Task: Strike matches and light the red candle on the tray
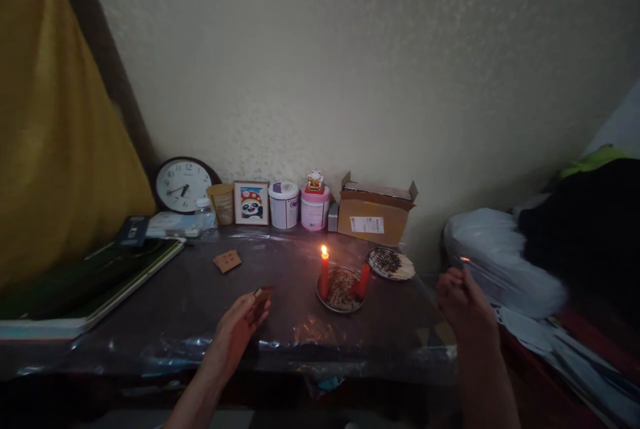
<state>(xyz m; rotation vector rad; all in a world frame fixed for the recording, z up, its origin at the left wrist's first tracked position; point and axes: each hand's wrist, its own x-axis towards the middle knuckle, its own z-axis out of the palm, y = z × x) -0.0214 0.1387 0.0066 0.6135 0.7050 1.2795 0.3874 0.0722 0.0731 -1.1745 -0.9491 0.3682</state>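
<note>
In my left hand [235,324], closed at the left of the candles, is a small brown matchbox [261,294]. My right hand [465,299] is raised beyond the table's right edge, pinching a match [465,260] whose tip glows orange. Between the hands stands a round metal dish [341,310] with a brown, crumbly-looking layer inside. A tall red candle [325,277] burns upright at its left side. At its right side a shorter red candle [364,280] leans slightly, with no flame visible. Behind it, a plate [385,276] holds many pale sticks with dark tips.
A flat brown packet [227,261] lies on the plastic-covered table [165,312]. Along the wall stand a clock [184,185], a panda picture [251,203], a white tin [284,206], a pink tin [315,209] and a cardboard box [373,216]. A white plastic bag [500,256] sits right.
</note>
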